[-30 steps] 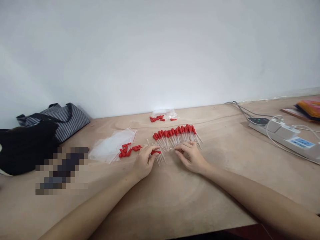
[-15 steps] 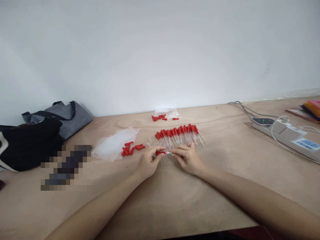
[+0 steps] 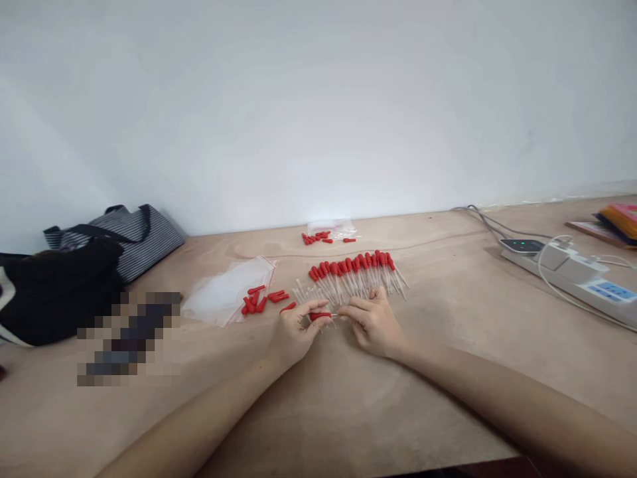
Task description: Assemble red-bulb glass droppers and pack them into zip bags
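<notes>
My left hand [image 3: 296, 332] pinches a red rubber dropper bulb [image 3: 320, 317] between thumb and fingers. From the right, my right hand [image 3: 375, 324] grips a thin clear dropper tube [image 3: 335, 316], whose end meets the bulb's mouth; most of the tube is hidden by the fingers. Just beyond the hands lies a row of droppers [image 3: 355, 265] with red bulbs pointing away from me. Loose clear tubes [image 3: 304, 291] lie behind my left hand, partly covered by it. Several loose red bulbs [image 3: 256, 302] rest to the left, some on a clear zip bag.
The zip bags [image 3: 213, 292] lie left of the hands. Farther back are another bag [image 3: 331, 226] and a small pile of red bulbs [image 3: 314, 237]. A striped bag [image 3: 154, 242] and black bag [image 3: 60, 292] stand left; a power strip [image 3: 562, 269] with cables lies right.
Both hands have shifted slightly toward me, still joined at the bulb and tube. Another loose red bulb now shows beside my left hand. The view has tilted a little.
</notes>
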Demonstrator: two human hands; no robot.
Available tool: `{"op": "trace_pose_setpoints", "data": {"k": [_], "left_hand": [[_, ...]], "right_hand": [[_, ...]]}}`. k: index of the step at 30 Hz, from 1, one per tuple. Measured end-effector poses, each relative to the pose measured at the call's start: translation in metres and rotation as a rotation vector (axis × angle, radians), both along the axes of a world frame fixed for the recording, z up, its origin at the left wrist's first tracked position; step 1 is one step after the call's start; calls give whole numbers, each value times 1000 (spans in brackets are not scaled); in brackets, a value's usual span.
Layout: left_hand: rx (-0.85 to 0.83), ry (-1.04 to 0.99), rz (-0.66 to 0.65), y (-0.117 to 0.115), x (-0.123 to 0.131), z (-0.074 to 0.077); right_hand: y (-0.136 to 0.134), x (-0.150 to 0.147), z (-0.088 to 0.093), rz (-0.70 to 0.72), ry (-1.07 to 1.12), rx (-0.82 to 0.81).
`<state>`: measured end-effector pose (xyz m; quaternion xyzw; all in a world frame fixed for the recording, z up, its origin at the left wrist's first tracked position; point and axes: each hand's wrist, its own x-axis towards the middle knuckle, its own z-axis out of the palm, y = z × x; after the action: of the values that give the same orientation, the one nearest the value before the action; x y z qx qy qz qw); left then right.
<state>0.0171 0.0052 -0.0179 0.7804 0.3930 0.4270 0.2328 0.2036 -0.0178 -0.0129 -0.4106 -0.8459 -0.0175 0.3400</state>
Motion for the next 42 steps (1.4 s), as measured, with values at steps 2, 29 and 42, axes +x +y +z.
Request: {"op": "trace_pose_setpoints", "data": {"k": [2,29,42], "left_hand": [[17,-5,-3,0,0,-1],[561,499,64,4,-13,15],[664,438,68,-3,-4,11]], "right_hand": [[0,-1,1,2,2,-25],[6,14,-1,81,-26,-89],[2,4,-7,86,102,-43]]}}
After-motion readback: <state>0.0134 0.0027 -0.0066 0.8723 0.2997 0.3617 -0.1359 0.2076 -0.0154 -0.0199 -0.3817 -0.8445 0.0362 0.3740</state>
